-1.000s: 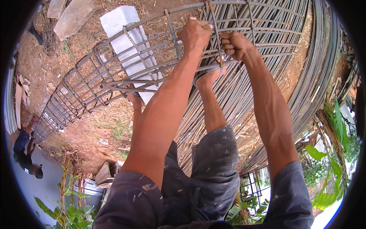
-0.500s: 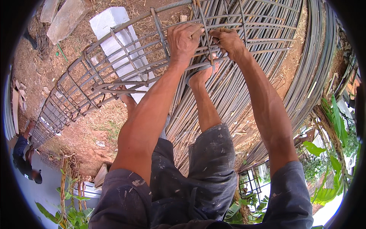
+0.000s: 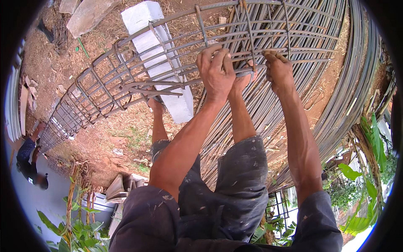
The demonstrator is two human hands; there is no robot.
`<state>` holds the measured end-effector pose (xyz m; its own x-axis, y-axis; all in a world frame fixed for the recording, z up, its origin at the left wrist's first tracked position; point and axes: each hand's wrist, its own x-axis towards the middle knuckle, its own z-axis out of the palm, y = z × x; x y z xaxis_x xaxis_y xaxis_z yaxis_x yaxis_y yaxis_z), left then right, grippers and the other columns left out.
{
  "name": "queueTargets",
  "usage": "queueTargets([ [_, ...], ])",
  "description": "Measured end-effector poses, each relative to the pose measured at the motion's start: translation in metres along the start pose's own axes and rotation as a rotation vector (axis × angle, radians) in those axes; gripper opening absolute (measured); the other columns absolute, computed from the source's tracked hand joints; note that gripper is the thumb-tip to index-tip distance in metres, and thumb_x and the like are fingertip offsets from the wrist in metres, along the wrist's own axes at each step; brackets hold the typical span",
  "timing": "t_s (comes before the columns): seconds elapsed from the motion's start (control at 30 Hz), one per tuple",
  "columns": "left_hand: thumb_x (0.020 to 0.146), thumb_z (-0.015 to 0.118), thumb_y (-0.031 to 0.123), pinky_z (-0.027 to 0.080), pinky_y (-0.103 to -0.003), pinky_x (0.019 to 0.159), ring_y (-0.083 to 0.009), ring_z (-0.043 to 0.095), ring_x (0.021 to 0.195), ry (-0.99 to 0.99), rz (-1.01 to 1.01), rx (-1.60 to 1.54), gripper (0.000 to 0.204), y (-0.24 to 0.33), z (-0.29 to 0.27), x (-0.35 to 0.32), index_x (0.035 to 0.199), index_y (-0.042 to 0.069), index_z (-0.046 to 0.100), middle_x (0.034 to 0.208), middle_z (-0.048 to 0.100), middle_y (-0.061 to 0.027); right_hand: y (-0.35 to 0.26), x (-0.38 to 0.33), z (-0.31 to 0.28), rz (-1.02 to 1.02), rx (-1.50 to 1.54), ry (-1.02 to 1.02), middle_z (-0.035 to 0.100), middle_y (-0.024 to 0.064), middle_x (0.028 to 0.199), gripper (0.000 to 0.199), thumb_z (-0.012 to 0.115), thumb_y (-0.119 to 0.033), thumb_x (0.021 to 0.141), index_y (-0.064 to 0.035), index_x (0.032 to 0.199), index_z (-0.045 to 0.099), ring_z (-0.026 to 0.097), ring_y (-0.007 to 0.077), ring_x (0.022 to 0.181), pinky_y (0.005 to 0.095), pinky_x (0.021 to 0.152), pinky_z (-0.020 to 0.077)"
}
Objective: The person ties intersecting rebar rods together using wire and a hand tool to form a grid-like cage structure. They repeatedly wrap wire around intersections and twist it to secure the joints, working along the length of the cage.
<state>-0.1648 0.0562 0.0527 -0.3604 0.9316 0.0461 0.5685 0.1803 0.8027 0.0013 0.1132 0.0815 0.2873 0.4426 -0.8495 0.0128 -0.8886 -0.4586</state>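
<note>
A long rebar cage [image 3: 166, 54] of lengthwise bars and cross ties reaches from the far left to in front of me. My left hand [image 3: 216, 73] is closed at its near-side bars, left of a rusty stirrup [image 3: 248, 31]; what its curled fingers hold is hidden. To the right of that stirrup, my right hand [image 3: 278, 71] is pinched closed beside the bars. Anything between its fingertips is too small to make out. A white block [image 3: 178, 103] lies beneath the cage, next to my foot.
Loose rebar [image 3: 235, 122] lies in a wide pile under my other foot, and more bent bars [image 3: 357, 71] curve along the right. Stone slabs [image 3: 90, 19] sit at the far left. Another person [image 3: 29, 161] is by the cage's far end. Banana leaves [image 3: 375, 143] grow at the right.
Both hands have come nearer to me relative to the cage, and the left hand has moved away from the stirrup. The view has shifted, so the cage appears farther right.
</note>
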Motion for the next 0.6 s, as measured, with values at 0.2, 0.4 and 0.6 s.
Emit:
queueTargets([
  [0.2, 0.080, 0.064, 0.000, 0.045, -0.043, 0.090, -0.0319, 0.057, 0.099, -0.021, -0.007, 0.146, 0.015, -0.043, -0.045, 0.025, 0.094, 0.000, 0.068, 0.101, 0.062, -0.0124, 0.015, -0.011, 0.073, 0.044, -0.001, -0.011, 0.043, -0.0054, 0.059, 0.019, 0.058, -0.009, 0.092, 0.0016, 0.105, 0.066, 0.033, 0.0044, 0.043, 0.0217, 0.037, 0.0248],
  [0.4, 0.086, 0.059, 0.010, 0.048, -0.044, 0.092, -0.0385, 0.062, 0.104, -0.462, 0.055, 0.180, 0.028, -0.072, -0.045, 0.090, 0.111, 0.000, 0.068, 0.112, 0.064, -0.0234, 0.104, 0.115, 0.096, -0.168, -0.218, -0.148, 0.034, -0.0054, 0.057, 0.022, 0.044, -0.006, 0.095, 0.0024, 0.104, 0.062, 0.025, 0.0069, 0.044, 0.0230, 0.038, 0.0234],
  [0.6, 0.089, 0.061, 0.026, 0.046, -0.042, 0.095, -0.0379, 0.061, 0.109, -0.756, -0.211, 0.254, 0.035, -0.081, -0.045, 0.112, 0.119, 0.009, 0.067, 0.115, 0.065, -0.0232, 0.009, 0.033, 0.142, 0.499, 0.682, -0.222, 0.024, -0.0054, 0.060, 0.022, 0.029, -0.004, 0.095, -0.0055, 0.085, 0.048, 0.021, 0.0068, 0.045, 0.0214, 0.038, 0.0206],
])
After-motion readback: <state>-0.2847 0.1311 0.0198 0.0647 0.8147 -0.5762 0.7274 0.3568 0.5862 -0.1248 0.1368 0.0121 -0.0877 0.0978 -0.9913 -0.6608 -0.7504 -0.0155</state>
